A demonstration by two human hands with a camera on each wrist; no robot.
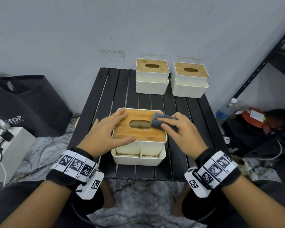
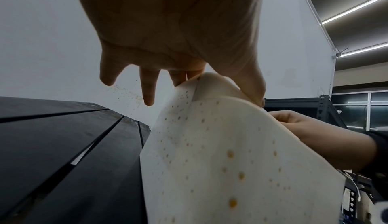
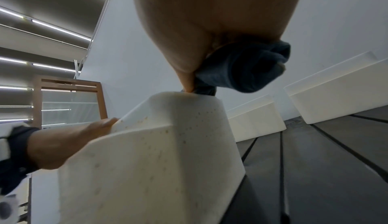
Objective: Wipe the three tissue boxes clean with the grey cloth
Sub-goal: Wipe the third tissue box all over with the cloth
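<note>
Facing grey wall [image 1: 72, 30], slatted table [image 1: 95, 102]

The left hand [image 1: 105, 134] lies flat with fingers straight and spread, thumb pointing right. The right hand [image 1: 182, 129] curls around a bunched cloth, wrist raised.

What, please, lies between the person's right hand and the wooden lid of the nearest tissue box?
The folded grey cloth, pressed by the right hand onto the wooden lid, as the head view shows.

A black slatted table [image 1: 115, 89] sits centre, a dark bag [image 1: 28, 102] at nine o'clock, a water bottle [image 1: 227, 109] and black shelving [image 1: 260, 66] at three o'clock.
</note>
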